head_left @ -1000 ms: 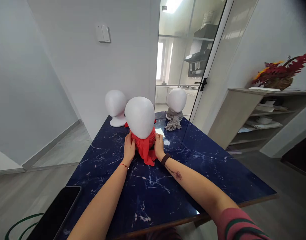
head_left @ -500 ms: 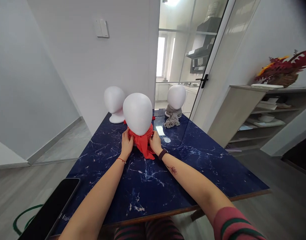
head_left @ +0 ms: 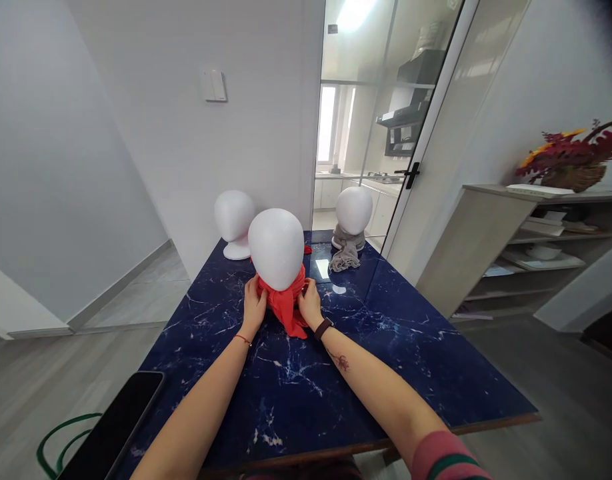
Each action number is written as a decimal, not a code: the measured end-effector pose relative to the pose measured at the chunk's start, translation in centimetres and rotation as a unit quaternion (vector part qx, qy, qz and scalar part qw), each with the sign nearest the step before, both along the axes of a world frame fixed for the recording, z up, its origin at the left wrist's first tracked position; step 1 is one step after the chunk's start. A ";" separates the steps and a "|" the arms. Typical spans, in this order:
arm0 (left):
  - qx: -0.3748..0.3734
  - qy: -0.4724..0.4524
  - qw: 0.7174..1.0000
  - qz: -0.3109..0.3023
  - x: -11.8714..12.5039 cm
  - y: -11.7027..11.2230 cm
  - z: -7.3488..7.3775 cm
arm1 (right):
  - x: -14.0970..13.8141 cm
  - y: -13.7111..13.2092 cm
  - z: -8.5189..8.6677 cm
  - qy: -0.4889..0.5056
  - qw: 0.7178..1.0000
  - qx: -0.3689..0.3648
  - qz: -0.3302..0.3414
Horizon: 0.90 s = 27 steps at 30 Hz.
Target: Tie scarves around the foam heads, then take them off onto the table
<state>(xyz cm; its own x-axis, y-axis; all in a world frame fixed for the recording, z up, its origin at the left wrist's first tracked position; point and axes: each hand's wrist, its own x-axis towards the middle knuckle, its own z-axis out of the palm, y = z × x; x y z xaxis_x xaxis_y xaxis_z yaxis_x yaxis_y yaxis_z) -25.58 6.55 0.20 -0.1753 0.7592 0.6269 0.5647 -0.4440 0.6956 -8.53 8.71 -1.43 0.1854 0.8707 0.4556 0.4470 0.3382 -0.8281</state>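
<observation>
From my remote seat I see both forearms reaching straight out over the dark blue marbled table [head_left: 366, 373], wrists low and nearly on the tabletop. The left hand [head_left: 253, 308] stands on its edge against the left side of the red scarf [head_left: 286, 303], fingers close together and pointing up into the cloth. The right hand [head_left: 311, 305] mirrors it on the other side, with its thumb up against the fabric and a dark band on the wrist. Both hands are pressed onto the scarf, but I cannot tell whether either one pinches a fold.

The scarf is wrapped round the neck of the white foam head [head_left: 277, 248], which stands upright between my hands near the middle of the table. A loose tail of the scarf hangs down in front onto the tabletop.

Behind it a bare second head [head_left: 234, 217] stands at the far left corner. A third head [head_left: 354, 210] stands at the far right and wears a grey scarf [head_left: 343, 248]. A black phone [head_left: 116, 423] lies at the near left edge.

Compared with half a second ago, the hands sit at the same spots on the scarf and the foam head has not turned. Only my view has tipped. Everything sits a little lower in the frame, and the striped knees no longer show at the bottom edge.
</observation>
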 end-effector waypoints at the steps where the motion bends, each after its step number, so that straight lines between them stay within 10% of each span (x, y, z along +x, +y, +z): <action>1: 0.004 0.007 1.000 0.010 0.0 -0.1 0.1 | 0.0 0.0 0.0 0.007 1.000 -0.004 0.002; 9: 0.031 0.047 0.992 0.109 0.9 -2.5 1.5 | 0.3 -0.1 0.2 0.084 0.996 -0.020 -0.009; 27: -0.181 0.022 0.982 -0.057 -0.6 -16.2 0.1 | 0.8 -5.9 2.1 -0.055 0.992 0.110 0.008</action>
<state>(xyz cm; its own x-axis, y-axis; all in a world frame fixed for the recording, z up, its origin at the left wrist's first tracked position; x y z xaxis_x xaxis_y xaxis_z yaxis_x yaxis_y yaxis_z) -26.22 -9.67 0.26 -0.0560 0.9467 0.3172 0.5590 -0.2335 0.7956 -7.75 2.83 0.68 0.1108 0.7507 0.6512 0.5232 0.5130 -0.6804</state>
